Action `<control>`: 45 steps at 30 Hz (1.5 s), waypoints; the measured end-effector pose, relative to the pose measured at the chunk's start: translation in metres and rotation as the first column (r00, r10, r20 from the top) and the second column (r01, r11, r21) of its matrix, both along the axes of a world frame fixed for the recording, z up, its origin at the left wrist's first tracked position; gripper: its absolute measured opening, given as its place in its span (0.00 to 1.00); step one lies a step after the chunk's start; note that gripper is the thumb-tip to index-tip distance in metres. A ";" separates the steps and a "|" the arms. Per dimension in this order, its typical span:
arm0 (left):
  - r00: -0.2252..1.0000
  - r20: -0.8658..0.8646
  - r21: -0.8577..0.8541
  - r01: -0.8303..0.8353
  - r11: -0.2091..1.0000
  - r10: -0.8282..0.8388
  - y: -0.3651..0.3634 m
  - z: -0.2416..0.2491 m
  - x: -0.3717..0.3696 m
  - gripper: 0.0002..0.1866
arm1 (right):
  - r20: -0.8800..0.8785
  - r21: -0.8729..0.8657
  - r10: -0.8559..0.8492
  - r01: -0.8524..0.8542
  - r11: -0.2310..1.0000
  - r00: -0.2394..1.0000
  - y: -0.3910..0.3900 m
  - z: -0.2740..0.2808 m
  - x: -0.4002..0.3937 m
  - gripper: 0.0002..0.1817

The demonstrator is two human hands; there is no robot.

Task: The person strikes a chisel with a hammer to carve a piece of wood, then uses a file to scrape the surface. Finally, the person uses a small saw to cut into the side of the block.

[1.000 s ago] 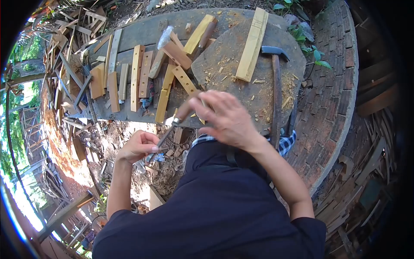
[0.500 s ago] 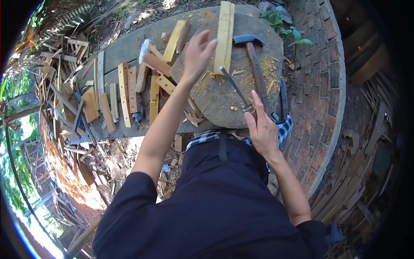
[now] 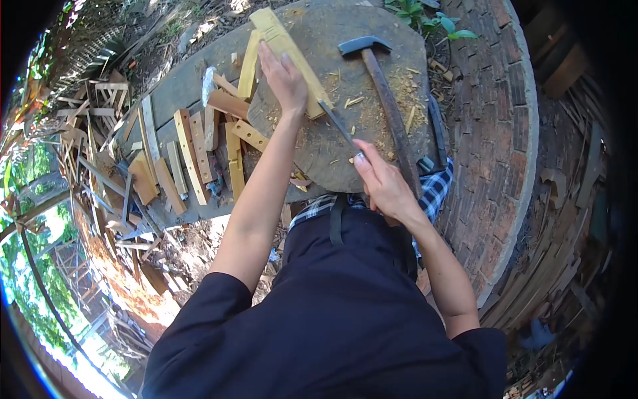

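My left hand (image 3: 282, 76) lies flat on a long yellow wooden piece (image 3: 287, 46) that rests slanted on a round wooden block (image 3: 359, 143). My right hand (image 3: 382, 183) grips a chisel (image 3: 339, 125) by its handle; the metal blade points up and left, its tip touching the near end of the yellow piece. A hammer (image 3: 382, 86) with a dark head and long wooden handle lies on the block to the right of the chisel. Wood chips are scattered over the block.
Several cut wooden slats (image 3: 193, 149) lie on a grey slab (image 3: 186, 80) left of the block. A brick wall (image 3: 498, 133) curves along the right. Scrap wood piles (image 3: 100, 153) fill the far left, and more planks (image 3: 565, 226) lie at the right.
My left hand went from the chisel blade to the block and now presses on the yellow piece, which has turned slantwise. My right hand took a firm grip and brought the chisel tip to the piece.
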State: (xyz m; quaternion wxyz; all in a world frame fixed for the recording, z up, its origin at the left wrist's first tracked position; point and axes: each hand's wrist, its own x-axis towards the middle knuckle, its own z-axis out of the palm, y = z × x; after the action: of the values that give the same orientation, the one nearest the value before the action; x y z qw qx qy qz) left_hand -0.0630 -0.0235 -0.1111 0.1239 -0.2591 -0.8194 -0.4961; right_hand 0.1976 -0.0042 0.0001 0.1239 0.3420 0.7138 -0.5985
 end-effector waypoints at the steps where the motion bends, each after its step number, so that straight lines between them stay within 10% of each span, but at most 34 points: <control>1: 1.000 0.004 -0.007 -0.011 1.000 0.011 -0.001 0.000 -0.001 0.26 | 0.053 -0.061 -0.020 0.023 0.998 0.998 0.002 0.002 -0.002 0.25; 14: 0.998 -0.018 -0.047 -0.065 0.997 0.064 -0.001 -0.009 0.000 0.21 | 0.024 -0.434 -0.145 0.141 0.890 0.989 0.001 -0.012 0.002 0.23; 18: 0.996 0.090 -0.024 -0.014 1.000 0.016 -0.003 -0.005 0.002 0.24 | -0.040 -0.095 -0.133 0.128 0.987 0.990 -0.019 -0.023 0.004 0.22; 35: 0.993 0.106 -0.012 -0.048 0.999 0.049 -0.001 -0.004 -0.001 0.22 | -0.067 0.181 0.004 0.008 0.983 0.998 -0.012 -0.033 -0.002 0.20; 37: 0.989 0.135 -0.028 -0.064 0.998 0.067 -0.008 -0.009 0.001 0.22 | -0.011 0.506 0.041 -0.029 0.862 0.999 -0.022 -0.035 -0.001 0.19; 41: 0.996 0.030 -0.027 -0.087 0.996 0.087 -0.002 -0.010 -0.003 0.21 | 0.015 0.629 0.075 -0.068 0.775 0.997 -0.024 -0.039 0.000 0.18; 44: 0.995 0.013 -0.001 -0.101 0.995 0.101 -0.001 -0.012 -0.003 0.21 | -0.192 0.478 0.028 0.069 0.876 0.981 -0.021 -0.048 -0.005 0.18; 45: 0.995 0.006 0.003 -0.104 0.995 0.104 -0.001 -0.012 -0.002 0.21 | -0.190 -0.133 -0.186 0.162 0.978 0.964 -0.015 -0.038 -0.015 0.19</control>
State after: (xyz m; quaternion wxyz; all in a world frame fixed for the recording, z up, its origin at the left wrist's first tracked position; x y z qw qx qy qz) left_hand -0.0652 -0.0244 -0.1232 0.1475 -0.2144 -0.8313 -0.4912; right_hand 0.1825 -0.0187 -0.0379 0.0175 0.3332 0.6539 -0.6790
